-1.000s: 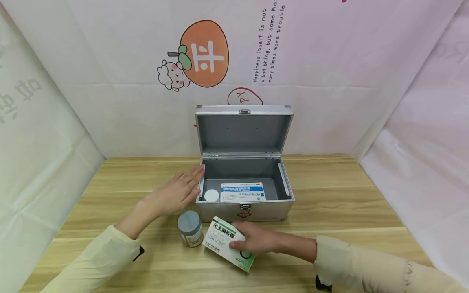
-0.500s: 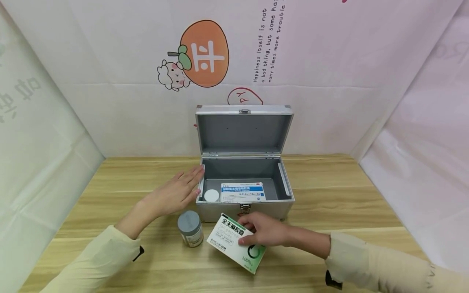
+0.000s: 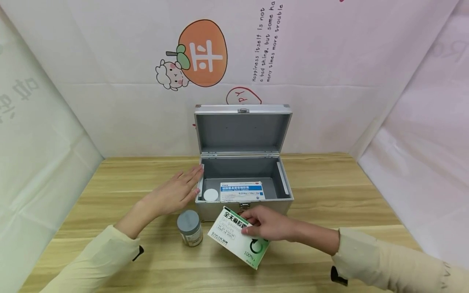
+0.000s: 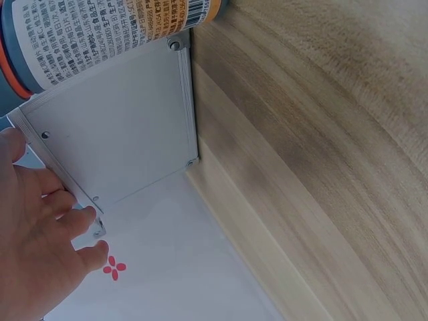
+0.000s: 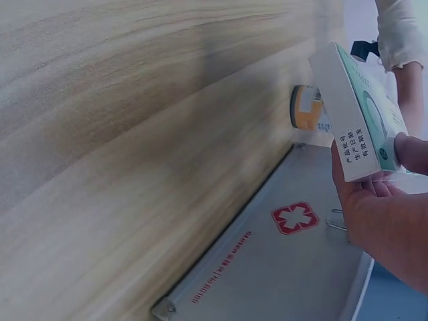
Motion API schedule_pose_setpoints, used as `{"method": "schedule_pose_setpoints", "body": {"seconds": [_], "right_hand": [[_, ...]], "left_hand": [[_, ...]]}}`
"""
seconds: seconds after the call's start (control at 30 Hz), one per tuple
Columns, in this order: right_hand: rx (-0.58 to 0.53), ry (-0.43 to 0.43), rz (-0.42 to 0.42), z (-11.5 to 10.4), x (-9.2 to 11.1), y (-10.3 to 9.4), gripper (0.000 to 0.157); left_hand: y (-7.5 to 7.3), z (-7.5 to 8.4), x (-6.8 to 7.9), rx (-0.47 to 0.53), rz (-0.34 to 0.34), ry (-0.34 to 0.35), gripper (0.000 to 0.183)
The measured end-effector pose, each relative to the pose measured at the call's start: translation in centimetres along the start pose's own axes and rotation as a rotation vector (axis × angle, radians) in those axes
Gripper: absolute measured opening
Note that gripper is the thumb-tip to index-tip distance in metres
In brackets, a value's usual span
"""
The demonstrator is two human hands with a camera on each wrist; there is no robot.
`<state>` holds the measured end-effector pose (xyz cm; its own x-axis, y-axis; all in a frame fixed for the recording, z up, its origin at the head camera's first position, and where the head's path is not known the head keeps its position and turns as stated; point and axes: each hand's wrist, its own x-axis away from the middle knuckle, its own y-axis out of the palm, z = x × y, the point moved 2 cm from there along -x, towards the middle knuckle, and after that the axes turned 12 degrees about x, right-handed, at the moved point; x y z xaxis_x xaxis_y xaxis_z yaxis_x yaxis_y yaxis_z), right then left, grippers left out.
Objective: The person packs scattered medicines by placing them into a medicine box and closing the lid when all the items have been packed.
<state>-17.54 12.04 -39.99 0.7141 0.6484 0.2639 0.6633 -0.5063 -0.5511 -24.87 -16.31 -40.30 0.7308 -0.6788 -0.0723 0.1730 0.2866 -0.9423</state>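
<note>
In the head view my right hand [image 3: 271,224] grips a white and green capsule box [image 3: 229,232], thumb on its printed face. The box is tilted, in front of a silver metal first-aid case [image 3: 220,211] whose lid stands up. From the right wrist view, fingers wrap behind the box [image 5: 344,127] above the table, near the case's red cross. My left hand [image 3: 172,195] rests with extended fingers on the case's left rim. Inside the case lie a blue and white medicine box [image 3: 242,193] and a white-capped bottle [image 3: 211,195].
A grey-lidded jar [image 3: 189,230] stands on the wooden table [image 3: 322,195], just off the case's front left corner and left of the held box. Behind the case hangs a printed white cloth [image 3: 128,114]; more cloth closes both sides.
My right hand has raised the capsule box and shifted it slightly right, and more of its printed face shows. My left hand stays at the case's left rim.
</note>
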Motion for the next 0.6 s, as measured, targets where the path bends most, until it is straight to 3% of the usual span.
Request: {"method": "schedule_pose_setpoints", "body": {"seconds": [0.6], "right_hand": [[0.036,-0.075,-0.024,-2.4,1.7,-2.7,0.019]], "left_hand": [[0.0,-0.1,0.0,0.0,-0.005,0.003,0.063]]}}
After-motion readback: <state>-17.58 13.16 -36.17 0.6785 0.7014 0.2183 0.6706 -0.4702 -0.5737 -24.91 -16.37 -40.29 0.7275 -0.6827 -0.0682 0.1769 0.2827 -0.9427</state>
